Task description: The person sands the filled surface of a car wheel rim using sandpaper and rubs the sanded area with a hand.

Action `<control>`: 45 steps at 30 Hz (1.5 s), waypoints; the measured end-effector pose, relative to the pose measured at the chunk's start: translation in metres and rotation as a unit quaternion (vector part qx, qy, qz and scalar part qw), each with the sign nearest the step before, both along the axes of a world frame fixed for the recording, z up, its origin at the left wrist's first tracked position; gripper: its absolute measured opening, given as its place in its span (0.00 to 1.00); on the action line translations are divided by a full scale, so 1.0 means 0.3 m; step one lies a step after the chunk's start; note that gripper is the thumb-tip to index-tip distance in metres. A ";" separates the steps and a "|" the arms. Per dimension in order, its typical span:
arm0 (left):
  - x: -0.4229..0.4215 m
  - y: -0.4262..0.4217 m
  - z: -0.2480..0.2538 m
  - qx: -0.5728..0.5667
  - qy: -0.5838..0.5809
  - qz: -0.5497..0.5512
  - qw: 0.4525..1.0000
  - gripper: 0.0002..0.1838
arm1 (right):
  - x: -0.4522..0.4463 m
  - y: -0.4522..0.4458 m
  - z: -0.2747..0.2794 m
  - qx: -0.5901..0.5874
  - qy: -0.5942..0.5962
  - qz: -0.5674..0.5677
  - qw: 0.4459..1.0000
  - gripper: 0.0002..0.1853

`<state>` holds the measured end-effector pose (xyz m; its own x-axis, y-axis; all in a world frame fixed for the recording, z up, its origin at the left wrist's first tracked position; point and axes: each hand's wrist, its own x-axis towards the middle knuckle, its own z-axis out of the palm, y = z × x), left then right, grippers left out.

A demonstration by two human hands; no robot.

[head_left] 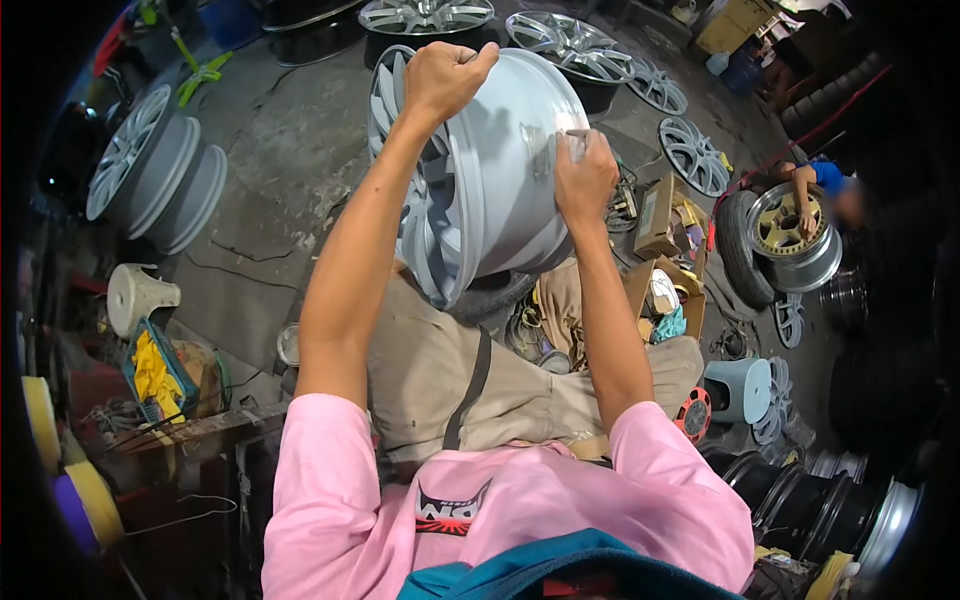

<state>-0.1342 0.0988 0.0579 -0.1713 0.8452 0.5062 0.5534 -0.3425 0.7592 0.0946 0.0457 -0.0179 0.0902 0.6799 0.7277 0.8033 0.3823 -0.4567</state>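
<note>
A grey alloy wheel rim [500,190] stands tilted on its edge before my knees, its spoked face turned left. My left hand [448,82] is closed at the top of the rim's spoked side, its fingers wrapped over the edge. Against the right part of the barrel, my right hand [587,178] is closed with its fingertips on the surface. Something small and greyish seems to be pinched there, too hidden to name. A pale whitish patch and a darker smudge lie on the barrel beside those fingers. Under the rim, part of a black tyre [497,298] shows.
Cardboard boxes [655,225] with cloths and supplies stand at right. Beyond them a person [812,200] handles a gold-centred wheel [790,228] near a tyre [738,245]. More rims [150,170] stand at left. A white stool [140,298] and a green basket [160,375] are nearby.
</note>
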 end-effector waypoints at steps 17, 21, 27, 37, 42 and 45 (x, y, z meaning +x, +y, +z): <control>0.017 -0.021 -0.011 0.020 -0.004 -0.007 1.000 0.35 | 0.056 -0.025 0.069 -0.233 0.032 -0.065 0.970 0.20; 0.011 -0.007 -0.005 0.011 0.001 -0.014 1.000 0.35 | -0.002 0.089 0.120 -0.194 0.008 -0.076 0.978 0.20; 0.011 -0.016 -0.010 0.031 0.016 0.001 0.999 0.35 | 0.028 0.069 0.107 -0.191 -0.014 -0.039 0.981 0.19; 0.017 -0.014 -0.013 0.020 0.005 0.004 1.000 0.35 | 0.040 0.087 0.115 -0.213 -0.027 -0.023 0.976 0.20; -0.007 -0.015 0.002 0.000 0.016 -0.008 1.000 0.35 | -0.018 0.170 0.148 -0.226 -0.005 -0.019 0.974 0.19; -0.006 -0.013 -0.009 0.003 0.010 -0.001 1.000 0.35 | 0.045 0.041 0.066 -0.178 -0.030 -0.036 0.983 0.20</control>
